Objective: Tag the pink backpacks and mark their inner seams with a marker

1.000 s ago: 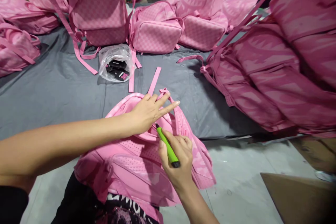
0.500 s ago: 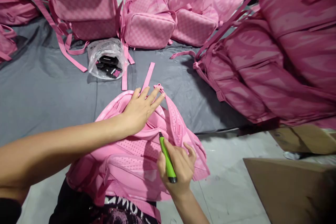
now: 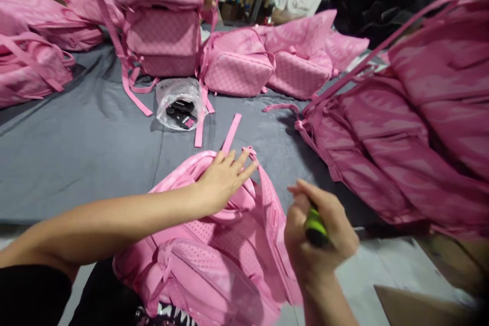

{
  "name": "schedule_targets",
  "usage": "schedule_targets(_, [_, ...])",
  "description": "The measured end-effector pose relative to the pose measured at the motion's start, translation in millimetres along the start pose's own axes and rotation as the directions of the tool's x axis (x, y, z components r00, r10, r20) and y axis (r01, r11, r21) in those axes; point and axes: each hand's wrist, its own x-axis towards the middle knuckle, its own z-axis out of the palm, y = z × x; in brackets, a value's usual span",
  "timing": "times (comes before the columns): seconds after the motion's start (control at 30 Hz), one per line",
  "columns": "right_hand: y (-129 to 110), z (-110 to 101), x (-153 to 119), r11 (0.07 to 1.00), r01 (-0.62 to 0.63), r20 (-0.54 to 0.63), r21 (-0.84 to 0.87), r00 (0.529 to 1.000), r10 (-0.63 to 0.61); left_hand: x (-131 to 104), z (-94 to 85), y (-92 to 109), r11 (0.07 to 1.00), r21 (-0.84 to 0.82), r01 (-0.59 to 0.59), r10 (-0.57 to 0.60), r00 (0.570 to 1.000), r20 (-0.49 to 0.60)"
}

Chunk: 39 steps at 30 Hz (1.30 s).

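Note:
A pink backpack (image 3: 214, 260) lies across my lap and the table's near edge, its perforated padded side facing up. Flat on its upper part rests my left hand (image 3: 223, 181), fingers spread. Off to the right of the backpack's side panel, my right hand (image 3: 319, 234) is raised and wrapped round a green pen-like tool (image 3: 316, 221) with a black end. The tool's tip is hidden behind my fingers, and the hand is slightly blurred. A pink strap end (image 3: 232, 132) sticks out past my left fingertips onto the cloth.
A clear plastic bag (image 3: 179, 107) holding black tags stands on the grey-covered table (image 3: 95, 163). Pink checkered bags (image 3: 164, 35) line the back; patterned pink backpacks (image 3: 385, 147) are piled at right. A person (image 3: 301, 0) is at the far side. Cardboard (image 3: 412, 305) lies lower right.
My right hand has lifted the green tool off the backpack and moved right. My left hand stays spread on the backpack. The view has tilted up and shifted left.

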Motion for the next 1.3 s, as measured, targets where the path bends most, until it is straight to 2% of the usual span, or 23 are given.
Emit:
schedule_targets(0.03, [6.9, 10.7, 17.2, 1.000, 0.027, 0.018, 0.014, 0.999, -0.027, -2.5, -0.2, 1.8, 1.000, 0.012, -0.008, 0.009, 0.999, -0.030])
schedule_targets(0.07, [13.3, 24.5, 35.1, 0.998, 0.063, 0.084, 0.029, 0.994, -0.065, -5.7, -0.6, 3.5, 1.000, 0.021, -0.014, 0.015, 0.998, -0.061])
schedule_targets(0.1, [18.5, 41.0, 53.0, 0.995, 0.094, 0.186, 0.035, 0.978, -0.098, -9.5, -1.1, 4.9, 1.000, 0.025, -0.015, 0.017, 0.996, -0.087])
schedule_targets(0.13, [22.1, 59.8, 70.4, 0.992, 0.124, 0.332, 0.027, 0.935, -0.126, -13.8, -1.8, 5.7, 1.000, 0.024, -0.013, 0.015, 0.994, -0.110])
schedule_targets(0.17, [23.7, 80.1, 86.6, 0.987, 0.158, 0.495, -0.006, 0.858, -0.135, -18.5, -2.7, 5.9, 1.000, 0.019, -0.012, 0.015, 0.991, -0.130])
schedule_targets(0.2, [23.3, 101.4, 101.2, 0.978, 0.204, 0.641, -0.043, 0.756, -0.130, -23.2, -3.6, 5.5, 1.000, 0.011, -0.012, 0.013, 0.989, -0.150])
schedule_targets(0.23, [21.1, 123.2, 113.9, 0.963, 0.260, 0.750, -0.075, 0.650, -0.117, -27.7, -4.5, 4.6, 1.000, 0.002, -0.013, 0.013, 0.985, -0.173])
schedule_targets(0.27, [17.5, 145.2, 124.6, 0.943, 0.318, 0.819, -0.098, 0.564, -0.105, -31.6, -5.1, 3.3, 1.000, -0.009, -0.016, 0.014, 0.980, -0.199])
schedule_targets(0.3, [12.9, 166.9, 133.4, 0.922, 0.372, 0.858, -0.106, 0.503, -0.104, -34.4, -5.2, 1.7, 1.000, -0.020, -0.020, 0.015, 0.974, -0.227])
schedule_targets(0.33, [8.1, 188.4, 140.4, 0.904, 0.415, 0.875, -0.104, 0.470, -0.115, -36.0, -4.3, -0.1, 1.000, -0.026, -0.017, 0.010, 0.968, -0.252])
schedule_targets(0.43, [-3.1, 249.3, 151.0, 0.850, 0.521, 0.900, -0.083, 0.405, -0.160, -31.4, 6.4, -7.6, 0.999, -0.023, 0.022, -0.028, 0.946, -0.322])
schedule_targets(0.53, [-3.9, 300.2, 146.2, 0.787, 0.617, 0.913, 0.003, 0.320, -0.254, -16.6, 28.0, -18.1, 0.999, -0.030, 0.029, -0.039, 0.920, -0.389])
schedule_targets(0.6, [1.2, 324.2, 135.5, 0.747, 0.661, 0.913, 0.062, 0.265, -0.311, -6.3, 42.9, -24.9, 0.999, -0.053, 0.014, -0.034, 0.914, -0.404])
schedule_targets(0.67, [8.6, 338.5, 123.0, 0.723, 0.685, 0.911, 0.087, 0.239, -0.336, 1.4, 53.8, -29.2, 0.997, -0.077, 0.015, -0.045, 0.914, -0.403])
schedule_targets(0.77, [18.0, 346.3, 110.2, 0.708, 0.698, 0.907, 0.106, 0.224, -0.357, 6.1, 59.8, -31.1, 0.992, -0.121, 0.038, -0.085, 0.911, -0.404])
schedule_targets(0.87, [20.1, 349.2, 108.0, 0.700, 0.699, 0.891, 0.142, 0.217, -0.398, 5.5, 58.0, -31.6, 0.987, -0.155, 0.048, -0.107, 0.910, -0.400])
schedule_targets(1.03, [13.8, 352.5, 114.1, 0.713, 0.681, 0.886, 0.168, 0.212, -0.412, 3.2, 52.2, -35.0, 0.991, -0.133, 0.006, -0.059, 0.917, -0.395])
schedule_targets(1.3, [4.5, 348.4, 127.8, 0.804, 0.594, 0.919, 0.031, 0.300, -0.257, 1.5, 49.4, -34.0, 0.994, -0.105, 0.026, -0.062, 0.931, -0.360])
